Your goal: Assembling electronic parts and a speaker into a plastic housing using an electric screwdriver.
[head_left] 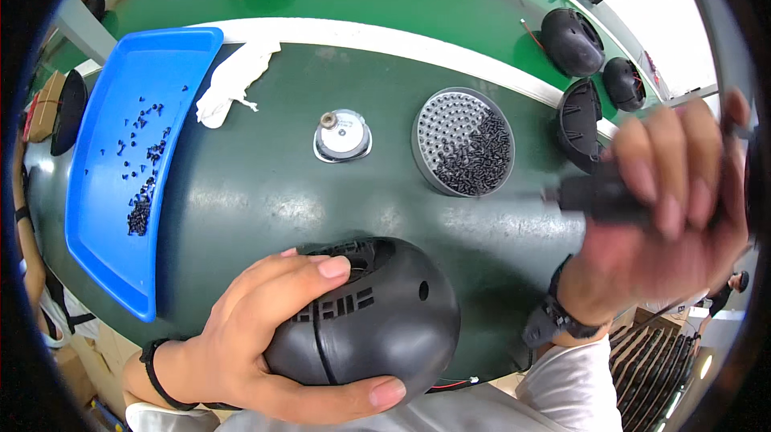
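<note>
A glossy black rounded housing [401,311] with a seam, slots and a round hole sits at the table's near edge. My left hand [277,328] grips it from the left, thumb across the near side and fingers over the slotted top. Raised at the right, my right hand [683,175] is wrapped round a black electric screwdriver [598,197], whose thin bit points left. Motion blurs that hand and the bit. Beyond the bit lies a round grey perforated dish [438,123] with many small black screws [482,159] heaped on its right side.
A blue tray [104,215] of scattered black screws stands at the left, beside a white cloth or glove [237,83]. A small white-topped round device [344,133] stands mid-table. More black shells [572,41] lie at the far right, past a white strip [369,37].
</note>
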`<action>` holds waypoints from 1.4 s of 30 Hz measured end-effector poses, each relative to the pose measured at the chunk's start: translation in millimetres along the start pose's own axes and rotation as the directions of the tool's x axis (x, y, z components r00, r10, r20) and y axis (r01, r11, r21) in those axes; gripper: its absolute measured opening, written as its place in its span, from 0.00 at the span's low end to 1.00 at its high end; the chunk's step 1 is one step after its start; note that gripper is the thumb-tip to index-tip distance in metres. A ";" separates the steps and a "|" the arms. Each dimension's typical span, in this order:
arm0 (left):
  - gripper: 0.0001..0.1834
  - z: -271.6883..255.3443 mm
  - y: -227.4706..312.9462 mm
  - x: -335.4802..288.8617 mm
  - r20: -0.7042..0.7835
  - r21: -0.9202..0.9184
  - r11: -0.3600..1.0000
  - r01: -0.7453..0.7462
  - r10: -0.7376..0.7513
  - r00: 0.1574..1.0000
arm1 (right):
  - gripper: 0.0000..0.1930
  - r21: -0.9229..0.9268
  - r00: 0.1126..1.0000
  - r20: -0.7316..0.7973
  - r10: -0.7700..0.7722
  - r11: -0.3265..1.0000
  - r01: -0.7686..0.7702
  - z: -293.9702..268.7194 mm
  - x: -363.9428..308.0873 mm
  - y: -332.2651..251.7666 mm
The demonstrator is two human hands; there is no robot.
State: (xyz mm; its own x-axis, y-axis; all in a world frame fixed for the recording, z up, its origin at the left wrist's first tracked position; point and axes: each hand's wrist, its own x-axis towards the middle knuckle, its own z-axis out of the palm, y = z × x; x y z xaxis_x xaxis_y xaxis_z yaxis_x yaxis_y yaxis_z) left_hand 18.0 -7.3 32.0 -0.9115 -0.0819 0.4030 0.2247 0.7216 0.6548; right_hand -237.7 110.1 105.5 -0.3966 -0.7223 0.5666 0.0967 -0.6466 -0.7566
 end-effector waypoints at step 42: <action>0.26 -6.8 7.3 22.1 0.086 0.132 0.984 -0.118 0.108 0.990 | 0.10 -0.124 0.989 -0.005 -0.147 0.982 0.145 16.6 -13.2 -15.1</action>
State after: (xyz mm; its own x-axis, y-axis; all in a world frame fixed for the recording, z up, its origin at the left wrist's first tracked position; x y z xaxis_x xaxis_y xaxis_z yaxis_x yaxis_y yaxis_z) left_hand 1.8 -8.5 50.1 -0.9083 0.0558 0.4146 0.2836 0.8107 0.5123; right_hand -218.7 125.4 114.9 -0.4114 -0.6178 0.6701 -0.0762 -0.7093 -0.7008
